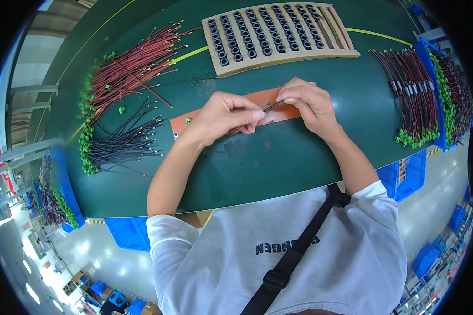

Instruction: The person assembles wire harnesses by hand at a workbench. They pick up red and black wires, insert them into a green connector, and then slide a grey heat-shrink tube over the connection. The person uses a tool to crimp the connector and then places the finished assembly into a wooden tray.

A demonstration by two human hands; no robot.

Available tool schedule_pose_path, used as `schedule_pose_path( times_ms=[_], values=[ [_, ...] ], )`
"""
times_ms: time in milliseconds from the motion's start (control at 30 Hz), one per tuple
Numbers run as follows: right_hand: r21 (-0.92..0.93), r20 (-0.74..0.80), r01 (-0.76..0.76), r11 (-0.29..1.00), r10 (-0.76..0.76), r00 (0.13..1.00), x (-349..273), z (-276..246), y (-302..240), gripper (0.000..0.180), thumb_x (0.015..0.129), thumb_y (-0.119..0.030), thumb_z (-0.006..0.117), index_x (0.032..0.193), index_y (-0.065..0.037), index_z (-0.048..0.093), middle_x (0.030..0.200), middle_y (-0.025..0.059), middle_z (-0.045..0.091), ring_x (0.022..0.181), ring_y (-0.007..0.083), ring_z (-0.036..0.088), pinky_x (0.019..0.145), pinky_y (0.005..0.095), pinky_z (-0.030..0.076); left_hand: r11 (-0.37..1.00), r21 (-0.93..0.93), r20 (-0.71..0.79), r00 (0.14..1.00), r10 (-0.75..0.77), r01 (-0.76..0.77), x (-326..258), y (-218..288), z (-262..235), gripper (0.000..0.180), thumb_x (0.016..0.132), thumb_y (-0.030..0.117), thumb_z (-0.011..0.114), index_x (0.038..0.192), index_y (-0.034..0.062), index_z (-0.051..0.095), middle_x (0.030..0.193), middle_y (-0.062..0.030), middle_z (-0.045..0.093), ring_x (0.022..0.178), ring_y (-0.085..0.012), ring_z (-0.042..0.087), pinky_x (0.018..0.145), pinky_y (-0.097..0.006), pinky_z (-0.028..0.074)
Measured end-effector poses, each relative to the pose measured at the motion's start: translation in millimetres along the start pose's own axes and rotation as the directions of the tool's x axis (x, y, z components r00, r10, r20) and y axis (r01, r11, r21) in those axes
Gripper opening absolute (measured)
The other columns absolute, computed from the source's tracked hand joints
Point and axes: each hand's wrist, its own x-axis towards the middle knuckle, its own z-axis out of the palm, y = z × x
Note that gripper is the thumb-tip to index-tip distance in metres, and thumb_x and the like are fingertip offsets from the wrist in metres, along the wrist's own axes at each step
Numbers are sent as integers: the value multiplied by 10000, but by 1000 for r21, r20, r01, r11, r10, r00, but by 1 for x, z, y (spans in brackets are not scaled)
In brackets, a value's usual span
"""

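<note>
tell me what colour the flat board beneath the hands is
Orange; the flat board shows best in the head view.

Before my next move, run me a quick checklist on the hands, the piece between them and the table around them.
1. Left hand pinching the thin dark piece: ok.
2. Right hand pinching its other end: ok.
3. Exact kind of that piece: cannot tell; the fingers cover much of it.
4. Orange strip bare: not ok; a small green connector sits near its left end.
5. Red wires and black wires apart from both hands: ok, both lie to the left.
6. Ring tray full: not ok; bare slots show toward its right end.
</note>
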Motion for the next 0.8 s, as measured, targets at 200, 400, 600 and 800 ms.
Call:
schedule_pose_path(
  times_ms=[200,400,600,800],
  values=[
    [-101,27,-173,980,177,984,-3,4,0,64,899,-98,745,907,-36,758,863,56,730,770,172,683,677,283,526,978,78,-266,942,207,-193,-11,-15,28,155,930,110,760,1017,-18,753,852,-68,705,638,-79,654,509,-201,434],
    [103,46,-320,942,317,947,-7,13,-3,120,907,-119,750,869,-8,774,818,60,724,765,145,671,663,272,501,967,63,-252,933,256,-248,-7,-24,28,147,959,97,723,1028,-30,748,873,-84,710,650,-114,670,534,-221,476],
    [155,83,-354,922,345,935,-6,12,1,131,919,-115,744,866,3,768,794,62,725,743,118,657,642,260,507,974,32,-206,952,225,-224,-11,-16,25,177,995,123,677,1018,-39,744,918,-129,735,661,-147,681,584,-241,528],
    [183,101,-379,907,366,925,-3,10,0,149,924,-115,743,846,11,767,771,63,723,702,110,654,625,257,522,969,-1,-184,952,243,-247,-11,-21,21,158,994,96,669,1016,-40,746,929,-142,729,704,-182,698,627,-263,561]
  ],
)
